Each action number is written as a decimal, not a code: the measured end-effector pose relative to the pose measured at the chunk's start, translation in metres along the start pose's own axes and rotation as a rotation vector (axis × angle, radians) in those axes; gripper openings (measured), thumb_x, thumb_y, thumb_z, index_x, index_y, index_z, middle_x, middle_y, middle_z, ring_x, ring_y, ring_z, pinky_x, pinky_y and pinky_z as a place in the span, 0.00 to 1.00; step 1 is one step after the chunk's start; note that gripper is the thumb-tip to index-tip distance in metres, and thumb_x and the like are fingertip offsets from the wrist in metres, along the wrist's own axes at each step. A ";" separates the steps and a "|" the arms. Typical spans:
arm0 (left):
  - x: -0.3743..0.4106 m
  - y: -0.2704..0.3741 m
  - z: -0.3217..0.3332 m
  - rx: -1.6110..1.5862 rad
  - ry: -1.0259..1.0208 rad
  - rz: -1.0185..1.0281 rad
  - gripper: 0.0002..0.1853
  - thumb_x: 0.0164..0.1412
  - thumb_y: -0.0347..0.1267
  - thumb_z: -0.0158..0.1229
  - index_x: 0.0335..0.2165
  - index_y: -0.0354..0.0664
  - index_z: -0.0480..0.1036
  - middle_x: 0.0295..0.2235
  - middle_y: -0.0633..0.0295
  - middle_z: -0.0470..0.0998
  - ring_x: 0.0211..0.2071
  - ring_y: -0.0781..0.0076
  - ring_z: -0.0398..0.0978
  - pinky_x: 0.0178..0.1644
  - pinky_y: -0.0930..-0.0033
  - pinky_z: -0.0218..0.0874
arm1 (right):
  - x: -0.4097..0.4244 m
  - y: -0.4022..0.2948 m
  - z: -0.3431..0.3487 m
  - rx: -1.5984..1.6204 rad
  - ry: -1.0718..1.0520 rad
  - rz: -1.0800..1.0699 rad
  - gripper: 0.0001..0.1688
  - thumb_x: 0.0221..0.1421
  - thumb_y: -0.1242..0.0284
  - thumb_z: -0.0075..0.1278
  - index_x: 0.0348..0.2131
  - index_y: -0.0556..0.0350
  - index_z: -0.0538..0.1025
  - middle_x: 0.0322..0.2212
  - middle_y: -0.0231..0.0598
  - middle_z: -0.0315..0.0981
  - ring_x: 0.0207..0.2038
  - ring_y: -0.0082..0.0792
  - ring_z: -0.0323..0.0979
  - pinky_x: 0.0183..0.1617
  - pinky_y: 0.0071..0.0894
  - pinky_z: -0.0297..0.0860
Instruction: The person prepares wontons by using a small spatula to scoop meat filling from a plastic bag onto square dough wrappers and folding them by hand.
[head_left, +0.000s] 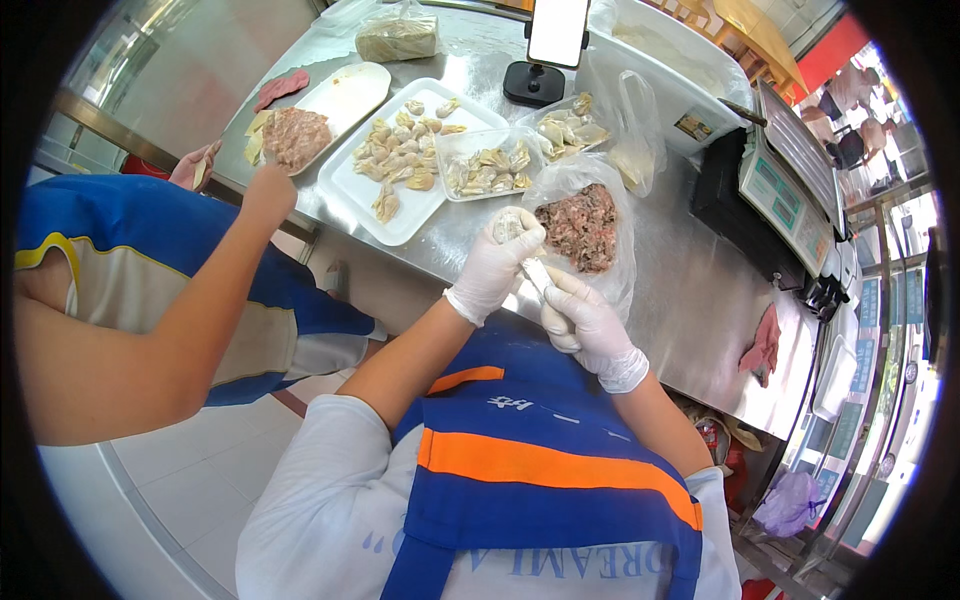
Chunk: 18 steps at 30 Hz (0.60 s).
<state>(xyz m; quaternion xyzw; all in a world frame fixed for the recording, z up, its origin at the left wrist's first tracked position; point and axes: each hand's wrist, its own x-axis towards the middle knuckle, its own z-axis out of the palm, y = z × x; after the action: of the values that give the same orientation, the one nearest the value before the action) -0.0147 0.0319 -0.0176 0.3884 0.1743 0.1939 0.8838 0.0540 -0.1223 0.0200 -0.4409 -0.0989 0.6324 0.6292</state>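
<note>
My left hand (496, 259), in a thin white glove, is closed around a small pale thing that looks like a wonton wrapper (510, 226), mostly hidden by the fingers. In my gloved right hand (589, 315) is a short flat spatula (535, 274), its tip reaching the left hand's fingers. Just beyond both hands lies dark-flecked minced meat (581, 227) on a clear plastic bag (624, 262). Folded wontons (401, 150) are spread on a white tray (351, 180). A clear plastic box (451, 191) of wontons overlaps that tray's right side.
At left, a co-worker's arm (225, 300) reaches over a white tray (360, 79) with pink minced meat (298, 139). A phone on a stand (534, 82), a big plastic tub (660, 79) and a weighing scale (784, 199) stand behind. A pink cloth (761, 345) lies right.
</note>
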 end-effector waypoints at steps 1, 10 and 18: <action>0.002 0.001 -0.003 0.043 0.010 -0.024 0.06 0.57 0.28 0.57 0.33 0.42 0.68 0.24 0.70 0.69 0.24 0.82 0.69 0.29 0.80 0.62 | 0.001 -0.001 0.002 -0.020 0.009 0.002 0.23 0.63 0.72 0.38 0.57 0.54 0.62 0.15 0.23 0.56 0.12 0.14 0.47 0.13 0.14 0.44; 0.073 0.034 -0.076 0.619 0.246 0.025 0.14 0.56 0.40 0.58 0.24 0.41 0.72 0.29 0.63 0.75 0.30 0.73 0.73 0.32 0.67 0.64 | -0.017 0.002 -0.019 -0.433 0.117 0.057 0.21 0.63 0.71 0.38 0.53 0.59 0.65 0.15 0.23 0.57 0.15 0.14 0.52 0.17 0.14 0.49; 0.073 0.062 -0.062 1.852 0.304 0.855 0.23 0.46 0.45 0.63 0.36 0.39 0.76 0.47 0.52 0.67 0.49 0.52 0.62 0.53 0.53 0.53 | 0.002 0.038 -0.084 -0.771 0.399 -0.228 0.22 0.60 0.76 0.38 0.53 0.60 0.65 0.17 0.30 0.63 0.19 0.23 0.60 0.26 0.23 0.61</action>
<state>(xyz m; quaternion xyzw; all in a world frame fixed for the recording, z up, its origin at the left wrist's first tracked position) 0.0074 0.1436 -0.0217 0.9180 0.2124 0.3287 0.0641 0.0845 -0.1640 -0.0566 -0.7428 -0.2522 0.3784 0.4914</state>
